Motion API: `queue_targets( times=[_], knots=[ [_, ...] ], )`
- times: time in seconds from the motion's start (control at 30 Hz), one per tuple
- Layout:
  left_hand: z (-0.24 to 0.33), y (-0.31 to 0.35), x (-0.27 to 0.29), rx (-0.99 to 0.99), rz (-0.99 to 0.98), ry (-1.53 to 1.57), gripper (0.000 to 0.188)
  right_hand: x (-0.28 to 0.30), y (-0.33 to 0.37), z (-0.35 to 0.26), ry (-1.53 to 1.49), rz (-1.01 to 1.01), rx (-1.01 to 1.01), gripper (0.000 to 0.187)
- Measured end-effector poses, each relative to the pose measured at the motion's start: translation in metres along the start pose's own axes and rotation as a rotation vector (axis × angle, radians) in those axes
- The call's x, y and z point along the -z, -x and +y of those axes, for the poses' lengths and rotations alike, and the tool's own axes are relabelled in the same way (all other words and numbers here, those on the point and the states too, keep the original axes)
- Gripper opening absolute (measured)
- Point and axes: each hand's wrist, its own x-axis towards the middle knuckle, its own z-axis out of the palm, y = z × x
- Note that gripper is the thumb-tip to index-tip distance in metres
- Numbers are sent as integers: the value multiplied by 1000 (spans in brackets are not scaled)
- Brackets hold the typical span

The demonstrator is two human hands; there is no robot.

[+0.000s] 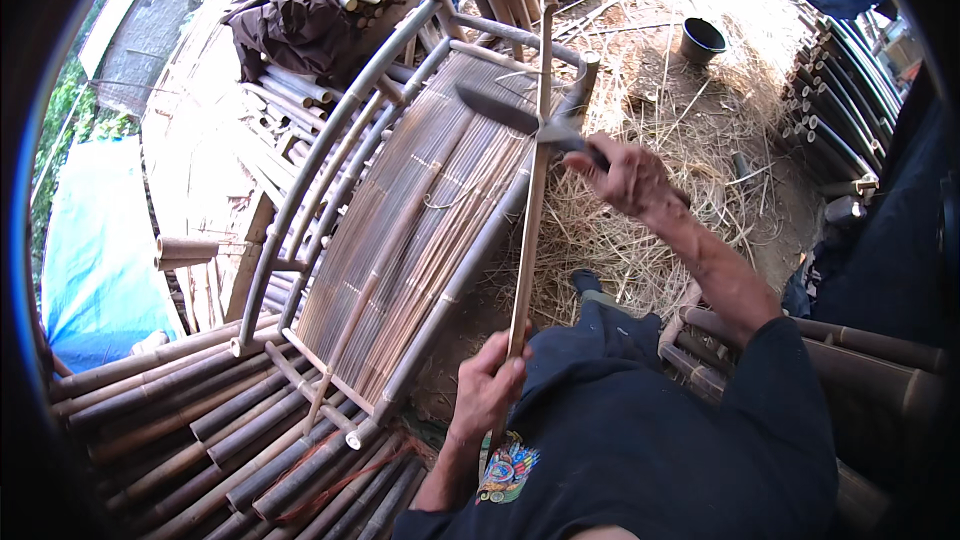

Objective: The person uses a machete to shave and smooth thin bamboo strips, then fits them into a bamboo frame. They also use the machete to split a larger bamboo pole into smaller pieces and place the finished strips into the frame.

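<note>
A bamboo strip (529,250), presumably light and springy, is being clasped low in the left hand (487,387), a knife (511,117) being gripped above in the right hand (632,176).

Knife blade (497,112): dark metal, dull. Long strip (531,225): split bamboo, dry-looking. Bench frame (457,285): round bamboo, smooth, bit shiny. Bench seat (400,210): thin bamboo slats, ridged. Stacked poles (245,405): bamboo, smooth, bumpy at joints. Shavings (640,260): dry, rough, scratchy-looking. Blue sheet (110,240): looks like plastic, shiny. Bucket (703,40): black, plastic look. Shirt (680,430): dark cloth, matt.
</note>
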Motion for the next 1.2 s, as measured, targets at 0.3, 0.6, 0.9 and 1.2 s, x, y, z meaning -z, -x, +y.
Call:
queue_targets(
  times=[0.3,0.6,0.9,1.2],
  knots=[
    [-22,60,15,69,5,20,36,35,-39,48,97,178,46,70],
    [11,-13,9,-15,134,-133,31,-2,30,-30,-54,103,262,57],
    [37,-50,-8,-109,79,26,26,-29,74,-62,-50,93,369,54],
    [-11,3,1,-46,86,-30,28,4,32,-18,32,198,181,57]
  ],
)
